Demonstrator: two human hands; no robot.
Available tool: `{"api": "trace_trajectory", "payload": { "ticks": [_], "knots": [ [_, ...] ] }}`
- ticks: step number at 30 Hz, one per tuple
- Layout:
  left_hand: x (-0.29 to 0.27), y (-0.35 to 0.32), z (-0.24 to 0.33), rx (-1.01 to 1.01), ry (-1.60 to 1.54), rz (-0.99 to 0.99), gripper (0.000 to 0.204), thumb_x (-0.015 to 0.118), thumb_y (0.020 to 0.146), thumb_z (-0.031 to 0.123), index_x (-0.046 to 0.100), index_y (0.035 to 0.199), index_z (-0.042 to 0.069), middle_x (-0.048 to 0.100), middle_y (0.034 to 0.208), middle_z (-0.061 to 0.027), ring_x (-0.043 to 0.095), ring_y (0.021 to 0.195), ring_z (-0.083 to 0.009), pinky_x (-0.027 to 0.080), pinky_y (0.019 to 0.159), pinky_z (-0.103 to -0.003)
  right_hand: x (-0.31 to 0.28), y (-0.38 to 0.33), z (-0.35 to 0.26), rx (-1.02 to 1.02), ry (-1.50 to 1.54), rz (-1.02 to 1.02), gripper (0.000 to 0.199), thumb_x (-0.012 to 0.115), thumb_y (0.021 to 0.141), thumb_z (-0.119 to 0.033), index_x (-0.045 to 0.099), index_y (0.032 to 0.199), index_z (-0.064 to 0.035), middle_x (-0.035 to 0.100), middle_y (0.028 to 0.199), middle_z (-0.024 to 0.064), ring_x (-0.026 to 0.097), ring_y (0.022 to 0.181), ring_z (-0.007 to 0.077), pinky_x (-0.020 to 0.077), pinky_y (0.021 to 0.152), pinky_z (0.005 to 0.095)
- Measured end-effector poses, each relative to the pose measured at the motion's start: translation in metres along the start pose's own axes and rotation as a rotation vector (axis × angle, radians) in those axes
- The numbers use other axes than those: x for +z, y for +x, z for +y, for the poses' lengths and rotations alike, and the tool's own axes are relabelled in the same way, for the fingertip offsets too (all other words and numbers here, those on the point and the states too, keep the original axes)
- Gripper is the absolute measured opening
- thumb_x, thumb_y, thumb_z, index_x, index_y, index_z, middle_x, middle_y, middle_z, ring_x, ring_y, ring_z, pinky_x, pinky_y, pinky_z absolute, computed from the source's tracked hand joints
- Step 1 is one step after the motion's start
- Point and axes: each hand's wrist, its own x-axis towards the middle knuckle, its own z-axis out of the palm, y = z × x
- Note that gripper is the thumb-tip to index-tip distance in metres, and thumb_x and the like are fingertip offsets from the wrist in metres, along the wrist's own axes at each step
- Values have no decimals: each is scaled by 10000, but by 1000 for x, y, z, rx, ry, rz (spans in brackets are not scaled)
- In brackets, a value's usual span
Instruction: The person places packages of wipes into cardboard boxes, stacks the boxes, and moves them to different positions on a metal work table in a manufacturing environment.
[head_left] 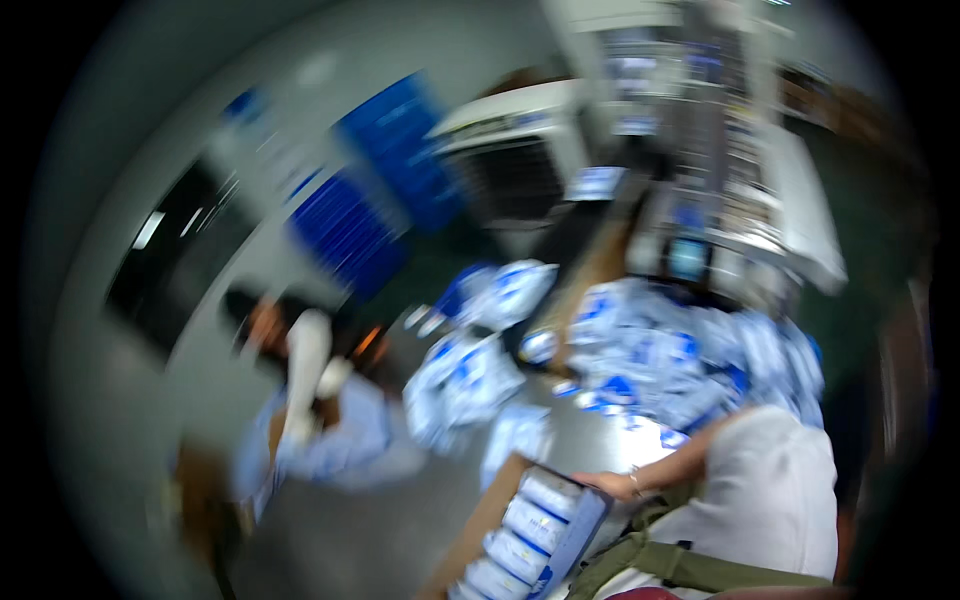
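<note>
Neither of my hands shows in this blurred, tilted view. At the lower right a person in a white shirt (pixel 775 490) with an olive strap (pixel 660 560) reaches an arm to the left. That person's hand (pixel 612 485), with a bracelet at the wrist, rests on the rim of an open cardboard box (pixel 480 530). Inside the box, white-and-blue packets (pixel 530 525) lie in rows.
Heaps of white-and-blue packets (pixel 660 360) cover the middle, with smaller heaps (pixel 465 380) to their left. Another person in light blue (pixel 310 420) sits at the left. A machine with a small screen (pixel 688 258) stands behind, and blue panels (pixel 370 200) lean on the wall.
</note>
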Motion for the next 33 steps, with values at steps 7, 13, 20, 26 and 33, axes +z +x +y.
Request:
{"api": "trace_trajectory", "payload": {
  "ticks": [7,13,20,26,33],
  "knots": [
    [0,-183,2,-823,-370,473,535,708,659,85,520,1159,79,466,1233,-188,418,1165,-388,343,976,-490,116,71,61,27,150,-316,622,384,931,-493,323,1372,-60,379,1383,43,357,1251,204,257,1064,337],
    [21,-351,156,-1640,-393,500,504,728,662,112,554,1134,83,484,1230,-191,447,1144,-378,370,964,-449,376,113,56,410,99,-722,655,312,920,-547,339,1360,-63,390,1377,90,383,1238,250,286,1055,372],
    [74,-458,258,-2005,-656,341,484,699,711,209,550,1142,46,557,1118,-165,524,1051,-335,420,913,-394,503,109,175,-165,-875,-1182,760,497,836,-544,295,1390,-65,332,1411,134,332,1280,261,276,1021,406],
    [130,-473,350,-2273,-875,391,452,670,748,289,551,1133,85,569,1081,-153,548,1026,-327,461,849,-417,490,16,276,-803,-1370,-1179,1018,795,620,-261,202,1376,79,285,1402,230,286,1294,310,198,1088,364],
    [169,-488,391,-2367,-1157,381,502,660,754,299,540,1184,69,592,1130,-165,542,1077,-326,441,903,-405,508,30,266,-433,-1232,-1193,905,776,580,-10,299,1347,59,426,1308,194,423,1174,296,298,1028,359]
  ]
}}
